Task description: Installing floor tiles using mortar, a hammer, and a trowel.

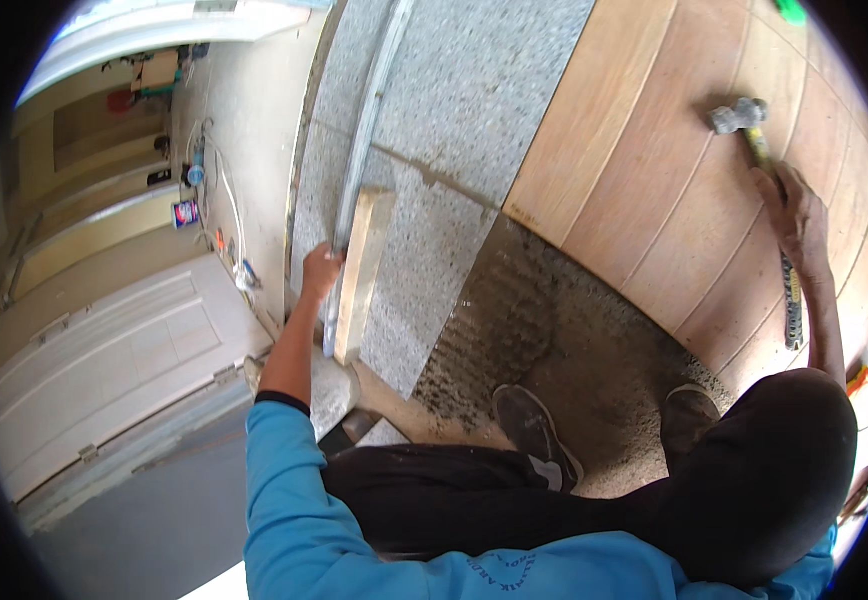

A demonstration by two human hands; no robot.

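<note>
My left hand [322,272] is closed round the lower part of a long grey metal bar [362,150], which lies over speckled grey tiles [444,110]. Right beside that hand is a pale wooden block [365,265], lying along the bar. On the right, my right hand [797,220] grips a hammer [760,145] by its yellow and black handle. The hammer's metal head rests on or just above the wood-look floor tiles [644,150]; I cannot tell which. Its handle end shows below my wrist.
Between the two floorings lies a patch of ridged wet mortar [504,310], with my shoes [536,430] at its near side. A white panelled door [134,350] and a wall stand at left. A small tub [186,213] and a white cable [226,180] are by the wall.
</note>
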